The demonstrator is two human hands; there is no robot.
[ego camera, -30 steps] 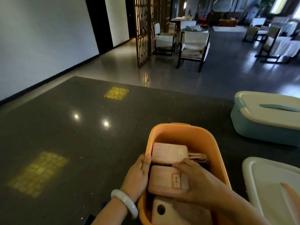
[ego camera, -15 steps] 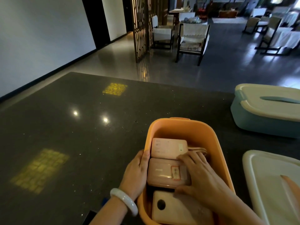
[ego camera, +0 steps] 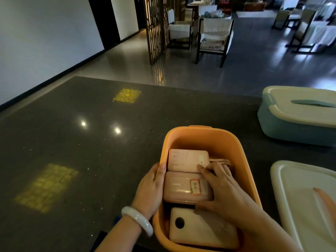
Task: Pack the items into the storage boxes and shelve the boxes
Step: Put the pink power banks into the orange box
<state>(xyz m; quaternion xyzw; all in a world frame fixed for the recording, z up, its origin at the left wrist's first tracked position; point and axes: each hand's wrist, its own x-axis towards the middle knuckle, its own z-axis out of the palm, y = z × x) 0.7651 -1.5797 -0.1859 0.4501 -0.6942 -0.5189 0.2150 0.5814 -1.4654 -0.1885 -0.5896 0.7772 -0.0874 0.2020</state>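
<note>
An orange storage box (ego camera: 205, 131) stands open on the dark table (ego camera: 91, 142) in front of me. Three pale pink power banks lie in it in a row: a far one (ego camera: 185, 160) with a coiled cable (ego camera: 220, 161), a middle one (ego camera: 180, 186) with a red label, and a near one (ego camera: 198, 231) with a dark round spot. My left hand (ego camera: 149, 190) grips the box's left rim, thumb at the edge. My right hand (ego camera: 223, 190) lies inside the box over the middle power bank. Its fingertips reach the far power bank's corner and the cable.
A blue box with a cream lid (ego camera: 291, 128) stands at the right rear of the table. A loose cream lid (ego camera: 300, 197) lies at the right, close to the orange box. Chairs and a wooden screen stand on the floor beyond the table's far edge.
My right hand has slid forward over the middle power bank, and its fingers now reach the far power bank and cable. The left hand stays on the rim.
</note>
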